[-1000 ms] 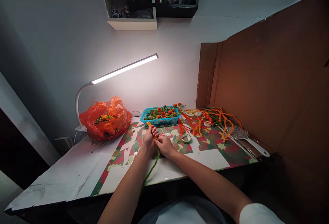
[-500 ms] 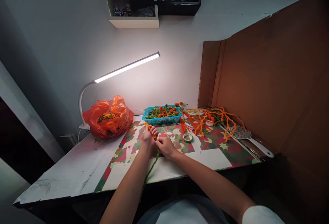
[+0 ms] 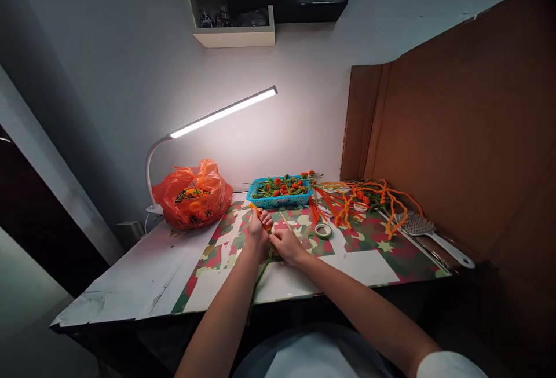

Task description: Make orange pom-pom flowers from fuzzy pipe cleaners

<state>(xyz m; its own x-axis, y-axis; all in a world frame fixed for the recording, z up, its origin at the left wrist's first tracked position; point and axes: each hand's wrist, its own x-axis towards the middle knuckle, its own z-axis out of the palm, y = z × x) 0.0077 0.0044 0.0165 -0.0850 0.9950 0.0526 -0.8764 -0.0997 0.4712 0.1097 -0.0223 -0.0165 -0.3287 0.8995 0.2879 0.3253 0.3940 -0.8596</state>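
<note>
Close together over the front middle of the table, both hands work on an orange flower with a long green stem. My left hand is closed around its orange part, the tip of which shows above the fingers. Thumb and fingers of my right hand pinch just below, where orange meets green. The stem hangs down past the table's front edge. Beyond the hands stands a blue basket holding several orange flowers with green stems. A roll of green tape lies to the right.
An orange plastic bag of flowers stands at the left beside a lit lamp. Orange fuzzy strips and a white-handled brush lie at the right, by a cardboard wall. A thin stick lies behind the hands.
The view has turned slightly left, so everything sits a little further right. Both hands keep their hold on the flower, with barely any change in the fingers.
</note>
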